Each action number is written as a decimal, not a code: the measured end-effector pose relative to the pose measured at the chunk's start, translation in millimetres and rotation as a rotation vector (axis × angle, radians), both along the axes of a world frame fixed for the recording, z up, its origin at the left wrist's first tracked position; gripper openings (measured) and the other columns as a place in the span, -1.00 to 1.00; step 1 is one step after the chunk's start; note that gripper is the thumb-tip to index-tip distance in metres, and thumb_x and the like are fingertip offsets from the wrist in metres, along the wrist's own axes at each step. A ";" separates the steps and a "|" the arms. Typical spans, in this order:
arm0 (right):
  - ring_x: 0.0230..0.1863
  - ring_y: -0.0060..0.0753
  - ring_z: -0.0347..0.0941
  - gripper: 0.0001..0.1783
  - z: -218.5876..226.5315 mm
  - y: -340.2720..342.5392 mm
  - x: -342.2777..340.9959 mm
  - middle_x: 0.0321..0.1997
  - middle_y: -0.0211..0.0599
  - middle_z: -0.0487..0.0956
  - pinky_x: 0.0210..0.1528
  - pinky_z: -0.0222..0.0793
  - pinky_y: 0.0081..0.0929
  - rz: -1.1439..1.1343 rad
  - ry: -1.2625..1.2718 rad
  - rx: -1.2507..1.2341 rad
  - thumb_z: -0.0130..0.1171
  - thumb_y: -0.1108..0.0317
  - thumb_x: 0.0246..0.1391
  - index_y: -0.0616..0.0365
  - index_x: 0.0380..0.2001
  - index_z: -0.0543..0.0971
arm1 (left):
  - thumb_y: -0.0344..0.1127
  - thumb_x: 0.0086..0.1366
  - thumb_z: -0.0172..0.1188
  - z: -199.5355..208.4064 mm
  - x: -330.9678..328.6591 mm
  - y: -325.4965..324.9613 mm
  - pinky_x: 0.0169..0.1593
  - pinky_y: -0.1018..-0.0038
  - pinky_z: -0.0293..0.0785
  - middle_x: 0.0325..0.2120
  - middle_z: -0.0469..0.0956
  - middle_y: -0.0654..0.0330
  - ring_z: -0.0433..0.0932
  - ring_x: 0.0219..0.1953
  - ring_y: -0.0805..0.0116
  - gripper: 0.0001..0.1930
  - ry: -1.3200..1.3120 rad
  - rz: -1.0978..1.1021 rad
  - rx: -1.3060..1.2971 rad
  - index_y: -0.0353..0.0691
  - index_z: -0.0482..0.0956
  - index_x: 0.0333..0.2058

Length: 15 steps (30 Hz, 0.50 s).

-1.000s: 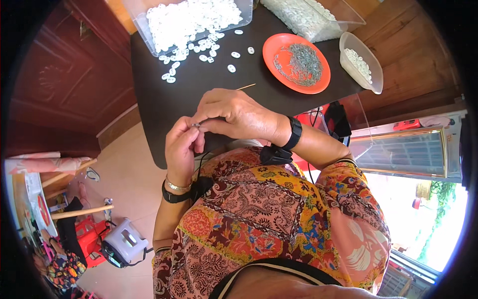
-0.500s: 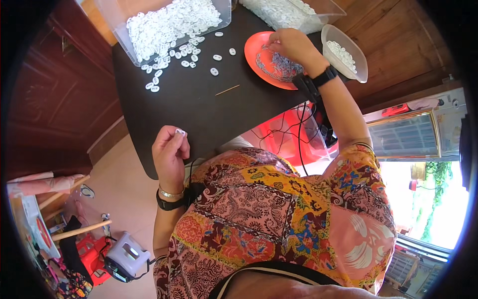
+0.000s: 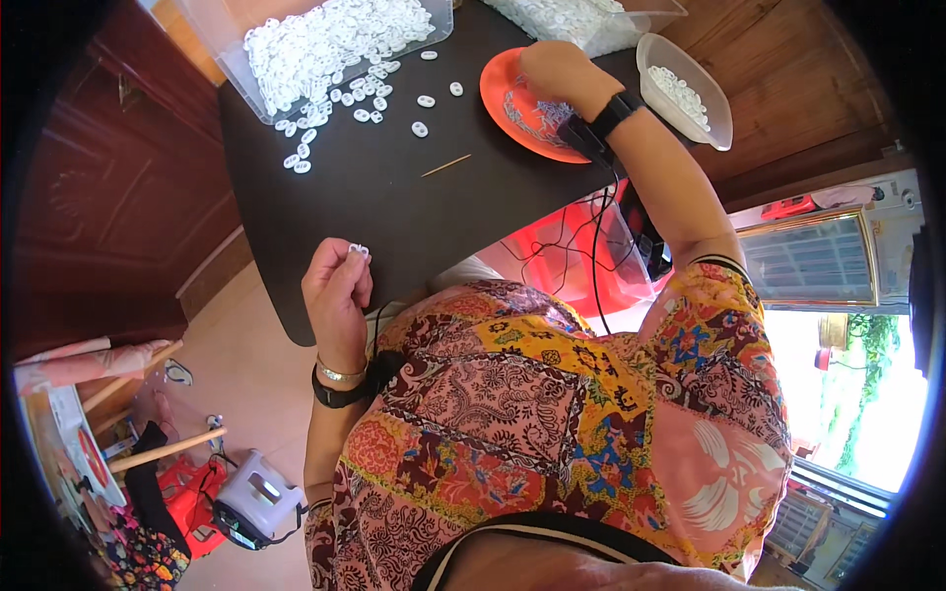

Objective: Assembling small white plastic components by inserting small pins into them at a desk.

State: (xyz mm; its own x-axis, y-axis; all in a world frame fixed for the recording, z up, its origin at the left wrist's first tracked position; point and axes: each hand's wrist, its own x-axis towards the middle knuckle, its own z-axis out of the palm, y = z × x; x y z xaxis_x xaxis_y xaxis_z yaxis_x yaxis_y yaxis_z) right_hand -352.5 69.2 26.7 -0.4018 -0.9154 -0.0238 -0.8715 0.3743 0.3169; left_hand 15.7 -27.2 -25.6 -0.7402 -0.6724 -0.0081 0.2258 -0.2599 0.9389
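At the table's near left edge, my left hand [image 3: 337,297] is closed, pinching a small white oval plastic piece with holes [image 3: 359,250] between thumb and forefinger. My right hand [image 3: 569,75] reaches over an orange-red plate [image 3: 492,97], its back up and its fingers curled down. What those fingers hold, if anything, is hidden. On the plate lies a heap of small greyish metal-looking pieces [image 3: 532,116], partly covered by the hand and wrist. Loose white oval pieces [image 3: 420,129] lie on the dark table [image 3: 365,197] between the hands.
A clear bin [image 3: 445,32] at the back left spills many white ovals. A bag of white pieces [image 3: 567,22] and a translucent bowl [image 3: 722,128] flank the plate. A thin wooden stick [image 3: 446,165] lies mid-table. Black cables [image 3: 598,231] hang by the right edge.
My right hand has shifted slightly left and up over the plate, its fingers now more curled under. My left hand keeps its pinch on the oval piece. The whole view has shifted slightly.
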 end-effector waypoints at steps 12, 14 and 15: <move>-0.43 0.04 0.50 -0.73 29.2 34.5 22.0 -0.42 0.03 0.55 -0.39 0.41 -0.16 0.010 -0.925 -0.632 0.18 0.29 -0.06 0.11 -0.25 0.59 | -0.37 0.27 0.02 18.0 -6.1 5.0 -0.60 0.69 -0.01 -0.69 0.24 0.42 0.12 -0.68 0.69 -0.87 -0.073 0.022 -0.048 -0.23 0.39 -0.47; -0.43 -0.28 0.47 -0.78 34.6 39.3 50.8 -0.45 -0.17 0.55 -0.34 0.39 -0.39 0.043 -1.041 -0.714 0.17 0.31 -0.01 0.18 -0.29 0.57 | -0.38 0.27 0.01 26.4 -8.3 7.0 -0.60 0.69 0.00 -0.69 0.24 0.41 0.13 -0.67 0.69 -0.87 -0.081 0.021 -0.092 -0.24 0.39 -0.47; -0.44 -0.59 0.45 -0.80 34.9 39.6 66.0 -0.47 -0.37 0.54 -0.30 0.38 -0.61 0.078 -1.146 -0.793 0.15 0.32 0.04 0.24 -0.34 0.55 | -0.38 0.27 0.01 30.2 -8.9 8.5 -0.59 0.69 0.00 -0.69 0.24 0.41 0.13 -0.67 0.69 -0.86 -0.079 0.020 -0.132 -0.25 0.39 -0.47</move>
